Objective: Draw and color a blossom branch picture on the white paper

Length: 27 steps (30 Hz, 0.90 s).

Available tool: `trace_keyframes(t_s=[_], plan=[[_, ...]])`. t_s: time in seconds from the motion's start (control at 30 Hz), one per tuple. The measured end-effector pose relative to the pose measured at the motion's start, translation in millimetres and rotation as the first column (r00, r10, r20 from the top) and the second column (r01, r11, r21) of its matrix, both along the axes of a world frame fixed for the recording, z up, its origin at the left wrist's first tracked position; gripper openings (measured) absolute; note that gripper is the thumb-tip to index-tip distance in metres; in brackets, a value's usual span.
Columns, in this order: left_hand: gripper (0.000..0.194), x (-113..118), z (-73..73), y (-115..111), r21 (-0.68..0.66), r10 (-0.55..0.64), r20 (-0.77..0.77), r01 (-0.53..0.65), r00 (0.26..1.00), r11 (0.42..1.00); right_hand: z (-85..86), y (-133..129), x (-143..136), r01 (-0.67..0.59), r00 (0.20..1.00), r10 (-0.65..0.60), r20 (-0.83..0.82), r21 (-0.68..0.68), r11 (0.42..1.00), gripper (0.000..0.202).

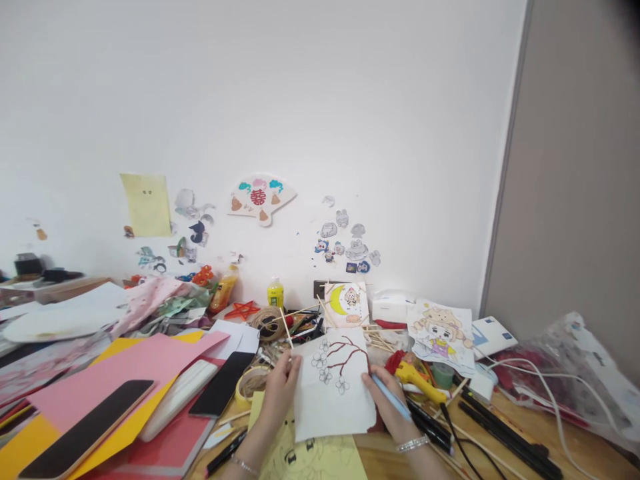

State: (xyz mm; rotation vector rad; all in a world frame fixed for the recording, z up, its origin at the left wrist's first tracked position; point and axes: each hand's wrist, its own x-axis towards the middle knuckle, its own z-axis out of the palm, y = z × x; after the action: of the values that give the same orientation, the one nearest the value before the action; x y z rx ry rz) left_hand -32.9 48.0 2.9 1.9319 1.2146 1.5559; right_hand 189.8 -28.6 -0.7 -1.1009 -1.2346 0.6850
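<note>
A white sheet (333,407) with a drawn dark red branch and outlined blossoms is held up between both hands. My left hand (281,387) pinches its left edge, fingers closed. At the sheet's right edge, my right hand (387,400) grips the paper, with a light blue pen (393,398) also in that hand. Below the sheet lies a yellow paper (315,460) with a pencil-like face drawing, partly covered. Behind it stands a small picture (346,305) of a yellow moon and a figure, with thin sticks around it.
Pink paper (135,373), two dark phones (87,427) and a tape roll (249,385) lie to the left. On the right are a yellow glue gun (419,381), black markers (505,430), a cartoon drawing (440,337) and white cables. Bottles stand by the wall.
</note>
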Motion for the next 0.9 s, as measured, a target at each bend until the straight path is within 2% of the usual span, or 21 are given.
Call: trace_keyframes(t_s=[0.13, 0.23, 0.37, 0.57, 0.77, 0.9], plan=[[0.035, 2.0, 4.3, 0.9, -0.003, -0.008, 0.009, 0.008, 1.000, 1.000, 2.3, -3.1, 2.0, 0.054, 0.999, -0.054, -0.008, 0.017, 0.998, 0.036], [0.034, 2.9, 6.7, 2.2, -0.001, -0.043, 0.026, 0.043, 0.999, 0.999, 5.1, -6.1, 4.2, 0.040, 0.998, -0.041, -0.047, -0.007, 0.999, 0.031], [0.034, 5.8, 13.1, 2.2, -0.001, 0.002, 0.019, -0.002, 1.000, 1.000, 18.2, -10.9, 6.4, 0.022, 0.999, -0.022, -0.027, -0.005, 1.000, 0.026], [0.032, 10.3, 38.3, -6.4, 0.041, -0.001, 0.002, 0.001, 1.000, 0.999, 50.0, -23.5, 8.8, 0.031, 0.998, -0.032, -0.047, -0.016, 0.999, 0.026], [0.031, 13.6, 60.0, -20.1, 0.048, 0.017, -0.033, -0.016, 0.999, 0.999, 65.3, -33.0, 9.2, 0.071, 0.996, -0.074, -0.055, -0.043, 0.997, 0.026], [0.026, 17.5, 74.0, -20.3, 0.087, 0.006, 0.023, -0.008, 1.000, 0.996, 78.8, -31.2, 14.2, 0.145, 0.984, -0.157, 0.087, 0.127, 0.981, 0.023]])
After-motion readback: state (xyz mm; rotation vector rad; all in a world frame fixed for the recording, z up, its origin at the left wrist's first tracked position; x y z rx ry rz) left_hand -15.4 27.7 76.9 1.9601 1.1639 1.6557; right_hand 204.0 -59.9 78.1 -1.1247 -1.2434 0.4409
